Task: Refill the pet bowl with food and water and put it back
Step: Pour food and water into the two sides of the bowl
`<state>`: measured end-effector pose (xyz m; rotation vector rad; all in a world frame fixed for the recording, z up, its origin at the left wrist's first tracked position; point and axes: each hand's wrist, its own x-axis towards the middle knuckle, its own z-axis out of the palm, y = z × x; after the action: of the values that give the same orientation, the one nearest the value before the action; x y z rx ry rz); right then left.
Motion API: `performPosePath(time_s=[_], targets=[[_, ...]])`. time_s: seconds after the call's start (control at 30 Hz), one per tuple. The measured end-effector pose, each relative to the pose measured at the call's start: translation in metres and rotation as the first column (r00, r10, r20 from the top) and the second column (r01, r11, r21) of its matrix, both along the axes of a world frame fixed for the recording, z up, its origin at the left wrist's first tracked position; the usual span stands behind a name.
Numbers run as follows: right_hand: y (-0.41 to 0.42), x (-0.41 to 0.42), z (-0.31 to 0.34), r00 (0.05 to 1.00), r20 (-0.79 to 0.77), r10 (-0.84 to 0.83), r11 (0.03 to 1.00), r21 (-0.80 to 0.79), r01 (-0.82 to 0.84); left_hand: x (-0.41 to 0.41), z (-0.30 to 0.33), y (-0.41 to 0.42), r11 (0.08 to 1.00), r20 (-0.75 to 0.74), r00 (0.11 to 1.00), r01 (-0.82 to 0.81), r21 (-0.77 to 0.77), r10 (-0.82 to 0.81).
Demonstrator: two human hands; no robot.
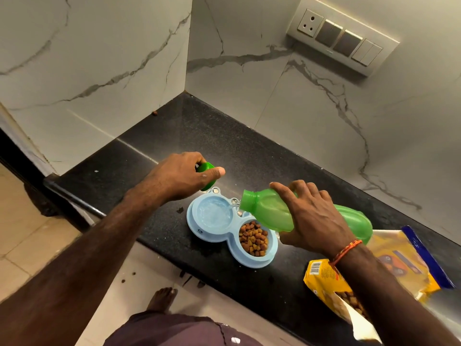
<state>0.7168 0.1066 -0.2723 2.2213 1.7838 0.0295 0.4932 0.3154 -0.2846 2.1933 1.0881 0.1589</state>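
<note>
A light blue double pet bowl (pixel 197 229) sits on the black counter (pixel 154 176). Its right compartment holds brown kibble (pixel 253 239); its left compartment holds water (pixel 214 213). My right hand (pixel 314 216) grips a green bottle (pixel 272 212), tipped on its side, mouth over the left compartment, with a thin stream of water running out. My left hand (pixel 184 177) hovers just behind the bowl and holds the green bottle cap (pixel 205 167).
An open yellow and blue pet food bag (pixel 399 260) lies on the counter at the right, kibble showing in its mouth. White marble walls close the corner behind; a switch panel (pixel 341 36) is on the right wall. Loose kibble lies on the floor by my bare foot (pixel 162 298).
</note>
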Motion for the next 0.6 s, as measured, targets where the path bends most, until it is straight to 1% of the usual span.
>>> performPosePath(time_s=[0.17, 0.33, 0.43, 0.5, 0.6], targets=[[-0.004, -0.004, -0.014, 0.984, -0.158, -0.077, 0.996, 0.032, 0.083, 0.001, 0.002, -0.007, 0.999, 0.020, 0.999, 0.026, 0.033, -0.027], [-0.007, -0.012, -0.028, 0.936, -0.324, -0.137, 0.981, 0.089, 0.174, 0.007, 0.013, -0.019, 0.993, 0.047, 0.995, 0.087, 0.083, -0.091], [-0.006, -0.020, -0.028, 0.899, -0.430, -0.083, 0.955, 0.225, 0.196, 0.012, 0.024, -0.025, 0.985, 0.082, 0.988, 0.117, 0.124, -0.128], [-0.004, -0.027, -0.025, 0.859, -0.512, -0.007, 0.915, 0.344, 0.213, 0.015, 0.038, -0.028, 0.978, 0.107, 0.983, 0.130, 0.165, -0.149], [0.003, -0.041, -0.020, 0.806, -0.586, 0.089, 0.860, 0.453, 0.235, 0.018, 0.067, -0.034, 0.961, 0.134, 0.974, 0.148, 0.233, -0.183]])
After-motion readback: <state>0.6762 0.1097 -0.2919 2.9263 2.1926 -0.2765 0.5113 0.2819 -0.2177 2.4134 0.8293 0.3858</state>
